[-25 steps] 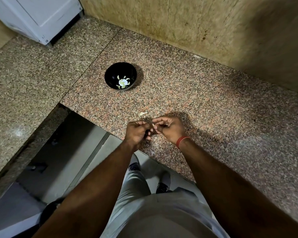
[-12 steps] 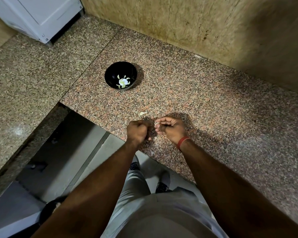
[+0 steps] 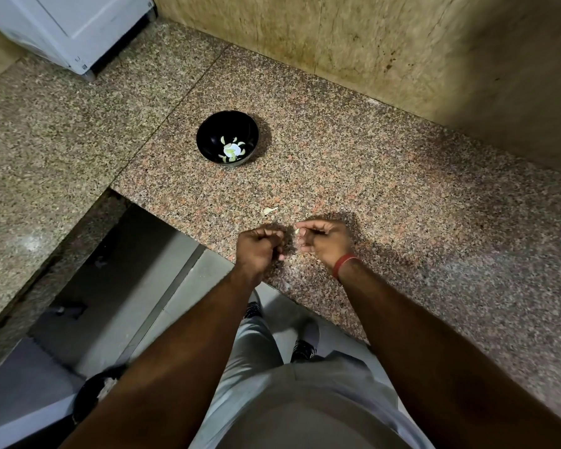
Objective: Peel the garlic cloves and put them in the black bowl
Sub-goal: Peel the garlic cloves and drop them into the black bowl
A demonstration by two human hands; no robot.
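Note:
The black bowl (image 3: 212,129) stands on the granite counter, with several pale peeled cloves (image 3: 231,150) lying in its bottom. Near the counter's front edge, my right hand (image 3: 326,241) pinches a small pale garlic clove (image 3: 297,231) between thumb and fingertips. My left hand (image 3: 259,247) is a short gap to its left, with the fingers curled into a fist; nothing shows inside it. A loose pale garlic piece (image 3: 269,210) lies on the counter just beyond my hands, between them and the bowl.
The speckled granite counter (image 3: 402,196) runs right along a tan tiled wall (image 3: 370,43). A white appliance (image 3: 68,24) stands at the back left. Left of my hands the counter is cut away, and the floor and a dark bin (image 3: 91,396) show below.
My hands were together on the clove a second ago. They have drawn apart: the left pulled back into a fist, and the right keeps the clove.

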